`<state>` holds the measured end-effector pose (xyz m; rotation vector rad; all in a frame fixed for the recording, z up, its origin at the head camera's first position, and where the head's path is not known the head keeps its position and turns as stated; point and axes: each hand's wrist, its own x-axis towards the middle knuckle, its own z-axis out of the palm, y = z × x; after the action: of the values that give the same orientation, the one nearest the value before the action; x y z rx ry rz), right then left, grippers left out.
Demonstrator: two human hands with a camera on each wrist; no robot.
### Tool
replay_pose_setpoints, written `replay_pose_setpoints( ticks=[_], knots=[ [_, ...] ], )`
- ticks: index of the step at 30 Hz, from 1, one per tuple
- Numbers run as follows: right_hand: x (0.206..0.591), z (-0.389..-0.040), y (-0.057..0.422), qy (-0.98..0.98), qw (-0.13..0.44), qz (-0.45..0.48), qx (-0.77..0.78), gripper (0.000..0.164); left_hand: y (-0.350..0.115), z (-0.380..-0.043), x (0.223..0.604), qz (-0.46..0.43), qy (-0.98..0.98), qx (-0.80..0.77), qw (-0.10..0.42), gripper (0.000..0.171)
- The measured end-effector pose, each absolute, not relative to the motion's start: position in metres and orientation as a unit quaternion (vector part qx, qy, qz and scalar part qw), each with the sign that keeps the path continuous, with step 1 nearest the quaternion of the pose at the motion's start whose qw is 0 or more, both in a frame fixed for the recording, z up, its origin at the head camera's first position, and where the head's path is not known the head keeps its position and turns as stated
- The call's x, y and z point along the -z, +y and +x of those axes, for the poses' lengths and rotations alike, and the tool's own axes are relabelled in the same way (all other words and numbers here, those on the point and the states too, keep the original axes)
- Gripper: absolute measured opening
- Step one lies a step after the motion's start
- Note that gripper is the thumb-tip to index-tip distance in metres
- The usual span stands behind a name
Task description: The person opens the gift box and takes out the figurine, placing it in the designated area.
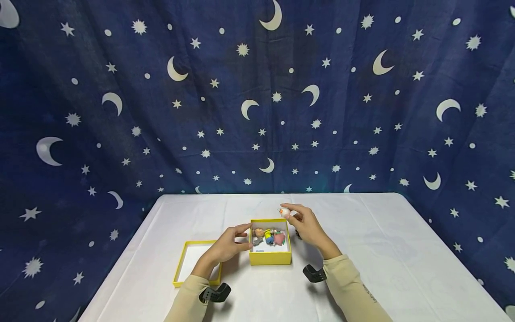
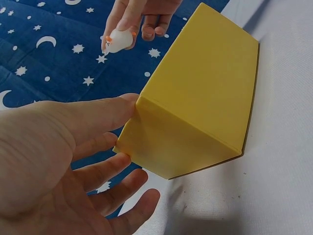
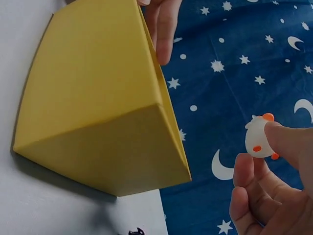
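My right hand [image 1: 307, 226] pinches a small white toy figure [image 1: 284, 212] with orange parts between thumb and fingers, raised above the far right corner of a yellow box [image 1: 270, 258]. In the right wrist view the figure [image 3: 256, 137] looks rounded, with an orange piece on top. At the box's left side is my left hand [image 1: 225, 246]. Its thumb and some fingertips touch the wall and corner, the other fingers spread loosely, as the left wrist view shows. Inside the open box lie several small toy figures, including a pink one [image 1: 279, 238] and a yellow-and-blue one [image 1: 268, 237].
A yellow-rimmed box lid [image 1: 179, 266] lies inside up on the white table [image 1: 402, 268], left of the box and partly under my left forearm. Partly hidden by my right hand, a small dark object [image 1: 297, 234] sits right of the box. A star-patterned curtain [image 1: 257, 134] hangs behind.
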<state>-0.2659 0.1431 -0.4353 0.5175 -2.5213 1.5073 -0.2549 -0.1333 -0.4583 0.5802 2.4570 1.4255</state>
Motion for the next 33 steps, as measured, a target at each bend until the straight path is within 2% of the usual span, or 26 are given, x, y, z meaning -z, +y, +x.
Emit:
replay_pose_setpoints(
  ticks=[9, 33],
  knots=[
    [0.429, -0.264, 0.157, -0.824, 0.087, 0.158, -0.536, 0.03, -0.133, -0.254, 0.458, 0.195, 0.842, -0.487, 0.122, 0.064],
    [0.424, -0.264, 0.192, -0.836, 0.114, 0.118, -0.523, 0.028, -0.134, -0.258, 0.46, 0.192, 0.85, -0.476, 0.117, 0.064]
  ],
)
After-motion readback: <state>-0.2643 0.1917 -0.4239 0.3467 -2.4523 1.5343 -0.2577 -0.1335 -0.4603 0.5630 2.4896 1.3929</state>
